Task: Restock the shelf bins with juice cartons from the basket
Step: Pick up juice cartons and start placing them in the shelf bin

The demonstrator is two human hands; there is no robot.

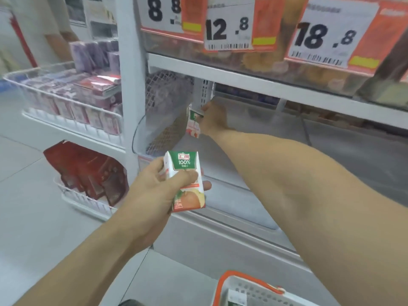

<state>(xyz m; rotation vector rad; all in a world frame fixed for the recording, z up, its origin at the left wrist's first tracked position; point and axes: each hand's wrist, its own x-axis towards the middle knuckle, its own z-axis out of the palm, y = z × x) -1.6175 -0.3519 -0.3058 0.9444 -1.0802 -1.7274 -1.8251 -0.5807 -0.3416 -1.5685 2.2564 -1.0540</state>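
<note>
Nearest the camera, at the lower edge, stands the basket (pixel 247 288), white with an orange rim; one carton top shows inside it, the rest of its contents out of frame.

Left hand (pixel 163 184): fingers and thumb curled round an orange juice carton (pixel 187 180), held upright in front of the shelf, thumb across the front face, fingers behind. Not yet placed.

Right hand (pixel 213 119): arm stretched into the clear shelf bin (pixel 141 138), fingers closed on a second carton (pixel 194 122) at the bin's rear, close to the perforated divider (pixel 204 91). Whether that carton rests on the bin floor cannot be told; the picture is blurred there.

Handling assessment: the cartons appear small, light and box-shaped, of stiff coated board. Flat faces should give a secure grip across the body; the smooth coating may slip under a loose hold. Hard squeezing could dent the walls or stress the folded top seams, so holding mid-body is judged safest.

Overhead, price cards (pixel 229 27) hang from the upper shelf. A wire rack (pixel 66 102) of packets stands to the left.
</note>
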